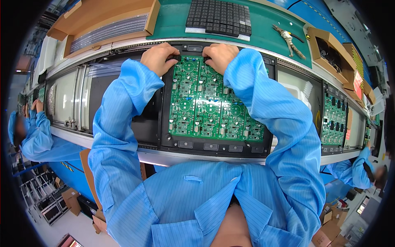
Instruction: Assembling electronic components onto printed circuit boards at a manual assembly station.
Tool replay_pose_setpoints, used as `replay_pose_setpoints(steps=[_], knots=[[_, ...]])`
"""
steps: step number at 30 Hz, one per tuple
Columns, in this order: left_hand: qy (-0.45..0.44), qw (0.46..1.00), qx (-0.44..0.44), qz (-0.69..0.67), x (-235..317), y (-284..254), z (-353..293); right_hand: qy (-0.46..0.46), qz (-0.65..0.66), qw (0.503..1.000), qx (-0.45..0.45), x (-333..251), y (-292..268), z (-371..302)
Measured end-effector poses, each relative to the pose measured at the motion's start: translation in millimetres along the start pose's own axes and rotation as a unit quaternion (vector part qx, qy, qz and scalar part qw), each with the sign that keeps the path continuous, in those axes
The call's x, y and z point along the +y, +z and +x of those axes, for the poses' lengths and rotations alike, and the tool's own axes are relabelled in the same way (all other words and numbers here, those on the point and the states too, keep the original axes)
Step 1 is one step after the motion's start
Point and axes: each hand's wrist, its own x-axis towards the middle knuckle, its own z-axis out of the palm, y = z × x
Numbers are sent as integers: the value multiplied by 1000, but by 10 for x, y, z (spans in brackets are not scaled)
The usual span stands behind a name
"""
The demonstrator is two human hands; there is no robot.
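The board [196, 96], a green panel of repeated circuits, lies flat in a black frame [222, 151] on the line in front of the person. The frame's dark border shows clearly along the board's left and near edges; the right forearm covers much of the board's right side.

Both hands are at the board's far edge, a short gap apart. The left hand [159, 57] is near the far left corner, thumb and forefinger bent nearly together about a small dark part [177, 57]. The right hand [222, 57] is farther along that edge, its fingers likewise bent in at another dark spot. Whether either hand pinches or only presses, I cannot tell.

Between the forearms, the board's middle and near edge are uncovered. The near rail [197, 158] runs just beyond the frame's near border, close to the person's chest.

Past the far rail, the green mat [173, 20] has bare room between the long carton [155, 16] at left and the rows of black blocks [218, 18]. More bare mat separates the blocks from the pliers [284, 35]. To the right, a white tray [291, 88] sits beside the right sleeve, with a second board [334, 119] beyond it, well apart from the hands.
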Motion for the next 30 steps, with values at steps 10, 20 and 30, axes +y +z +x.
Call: replay_pose_setpoints(steps=[10, 20, 30], knots=[[2, 998, -15, 57, 32, 116, 47, -56, 61, 990, 114, 188, -175, -435], [33, 995, 13, 90, -14, 153, 60, -57, 205, 972, 104, 521, -363, -1169], [-276, 840, 170, -434, -759, -216, -145, 28, 302, 942, 141, 579, -403, -1790]])
